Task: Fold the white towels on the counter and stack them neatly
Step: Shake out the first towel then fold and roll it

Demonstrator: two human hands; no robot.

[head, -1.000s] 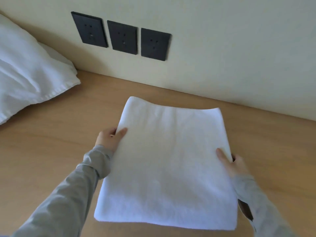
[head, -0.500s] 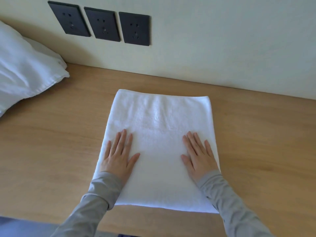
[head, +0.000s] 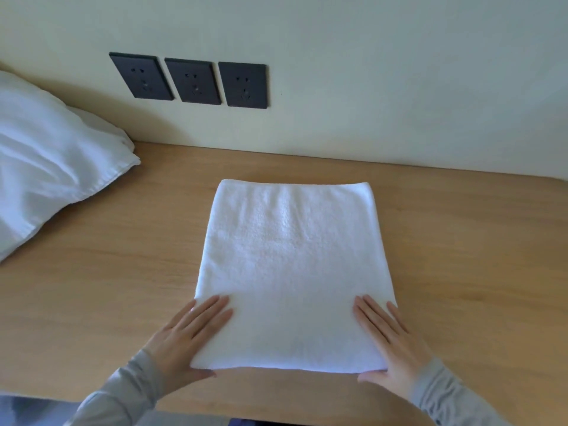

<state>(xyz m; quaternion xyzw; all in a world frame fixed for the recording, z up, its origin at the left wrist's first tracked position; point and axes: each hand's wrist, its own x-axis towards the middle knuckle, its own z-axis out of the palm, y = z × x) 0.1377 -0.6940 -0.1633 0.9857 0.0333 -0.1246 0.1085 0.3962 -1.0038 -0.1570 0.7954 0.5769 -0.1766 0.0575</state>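
A folded white towel [head: 292,272] is laid flat on the wooden counter [head: 92,287], with its near corners covered by straight, slightly spread fingers [head: 212,312]. The left hand [head: 187,339] is pressed on the near left corner and the right hand [head: 390,339] on the near right. Both thumbs are stretched beside the near edge. Most of the towel is spread beyond the fingertips. A white fabric bundle [head: 46,167] is seen well left of the left fingers, and three dark sockets [head: 190,81] are mounted beyond.

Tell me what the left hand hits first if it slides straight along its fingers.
Only more of the towel: the left hand lies flat on it, fingers angled far-right. Beyond the towel looks like bare counter, then the wall.
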